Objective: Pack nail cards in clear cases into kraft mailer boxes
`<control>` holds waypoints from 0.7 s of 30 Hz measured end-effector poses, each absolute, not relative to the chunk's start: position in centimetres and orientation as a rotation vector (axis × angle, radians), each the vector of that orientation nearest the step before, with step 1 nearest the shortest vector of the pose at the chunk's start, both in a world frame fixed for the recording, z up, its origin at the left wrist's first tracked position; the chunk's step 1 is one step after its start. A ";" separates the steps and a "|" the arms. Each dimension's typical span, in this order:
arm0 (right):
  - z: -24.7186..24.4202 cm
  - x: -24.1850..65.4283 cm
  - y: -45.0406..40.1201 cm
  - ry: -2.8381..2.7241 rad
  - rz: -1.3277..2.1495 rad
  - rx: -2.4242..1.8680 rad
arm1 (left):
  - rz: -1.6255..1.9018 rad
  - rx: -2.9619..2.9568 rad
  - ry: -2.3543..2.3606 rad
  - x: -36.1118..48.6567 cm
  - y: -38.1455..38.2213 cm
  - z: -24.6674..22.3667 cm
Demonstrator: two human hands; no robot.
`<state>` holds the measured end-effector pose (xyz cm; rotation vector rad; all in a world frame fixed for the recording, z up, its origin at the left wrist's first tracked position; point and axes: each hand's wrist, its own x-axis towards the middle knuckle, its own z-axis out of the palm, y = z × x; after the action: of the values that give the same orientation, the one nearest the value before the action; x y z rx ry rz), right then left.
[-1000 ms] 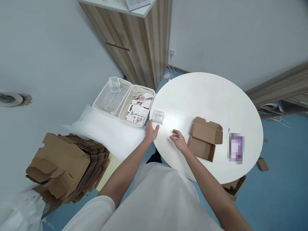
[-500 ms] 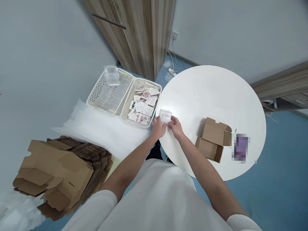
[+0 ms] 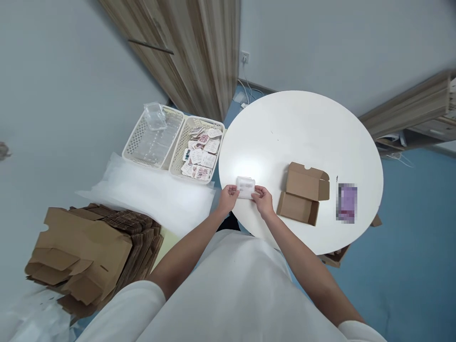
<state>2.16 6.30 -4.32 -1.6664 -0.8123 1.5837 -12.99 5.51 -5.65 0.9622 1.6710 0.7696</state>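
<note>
A small packet wrapped in white translucent material is held between my hands over the near left edge of the round white table. My left hand pinches its left side. On its right side, my right hand grips the lower corner with bent fingers. What lies inside the wrapping shows only faintly. To the right of my right hand, an open brown cardboard box rests on the table with its lid tipped back.
A basket of printed cards and a basket of clear plastic cases stand left, behind white foam sheets. Stacked flat cardboard boxes lie nearer. A blurred purple item is on the table's right side.
The view has shifted, with the table and baskets now further left in it. My left hand has moved from the packet's near edge to its left side.
</note>
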 end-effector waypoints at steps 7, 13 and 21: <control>-1.2 10.6 2.7 -0.980 1.284 -1.622 | 0.804 1.169 1.538 -5.1 4.3 -1.7; -1.5 18.7 0.8 -1.158 1.123 -1.815 | 0.563 1.402 1.472 3.0 4.3 -1.5; -4.1 21.6 1.4 -1.546 1.044 -1.992 | 0.318 1.505 1.378 5.5 3.9 -2.5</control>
<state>21.62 1.37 -4.12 -1.9924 -1.5456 1.0438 5.51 3.93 -2.46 1.5045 1.3778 0.3177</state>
